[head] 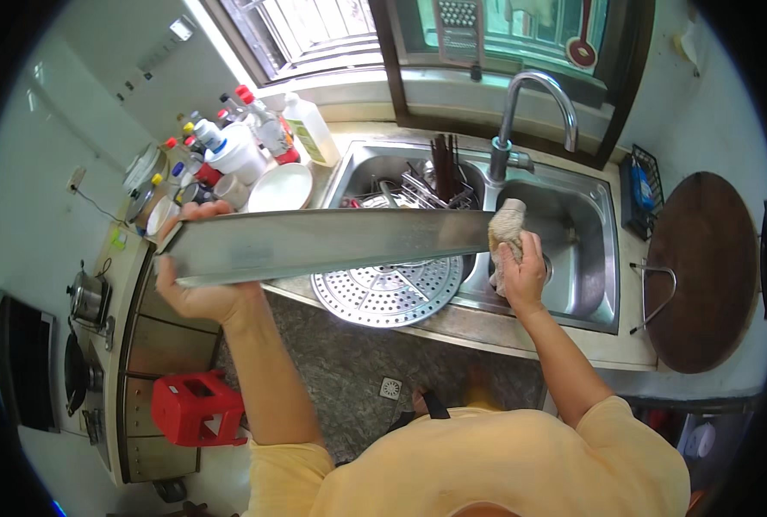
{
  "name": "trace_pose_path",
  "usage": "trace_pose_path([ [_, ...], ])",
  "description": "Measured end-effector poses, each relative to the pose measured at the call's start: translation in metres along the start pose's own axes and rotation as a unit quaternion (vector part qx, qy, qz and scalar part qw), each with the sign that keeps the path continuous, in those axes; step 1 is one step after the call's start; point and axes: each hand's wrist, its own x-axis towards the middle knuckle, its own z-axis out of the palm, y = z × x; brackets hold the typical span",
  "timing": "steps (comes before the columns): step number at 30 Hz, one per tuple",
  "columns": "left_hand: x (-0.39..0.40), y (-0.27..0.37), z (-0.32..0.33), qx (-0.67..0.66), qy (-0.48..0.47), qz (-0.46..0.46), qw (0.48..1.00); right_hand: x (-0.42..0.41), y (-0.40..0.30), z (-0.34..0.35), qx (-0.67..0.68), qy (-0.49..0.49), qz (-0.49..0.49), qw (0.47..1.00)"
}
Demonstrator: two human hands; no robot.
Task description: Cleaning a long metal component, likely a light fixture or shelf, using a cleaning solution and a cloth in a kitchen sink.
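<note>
A long, shallow metal tray or panel with raised edges is held up across the counter and the left sink basin. My left hand grips its left end, with the thumb and palm below and fingers over the far edge. My right hand holds a crumpled beige cloth against the panel's right end, above the right basin. Beneath the panel, a round perforated metal steamer plate lies at the front edge of the left basin.
Chopsticks and utensils fill the left basin. A curved faucet stands behind the divider. Bottles and a white plate crowd the left counter. A round brown board leans at the right; a red stool stands below.
</note>
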Motion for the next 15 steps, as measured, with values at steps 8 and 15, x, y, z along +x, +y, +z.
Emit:
trace_pose_path([
  [8, 0.006, -0.004, 0.019, -0.003, 0.165, -0.059, 0.985, 0.035, -0.130, 0.029, 0.117, -0.061, -0.359, 0.924],
  [15, 0.013, -0.003, 0.016, 0.030, 0.237, -0.060, 0.969, 0.038, -0.084, 0.055, 0.049, -0.102, -0.400, 0.909],
])
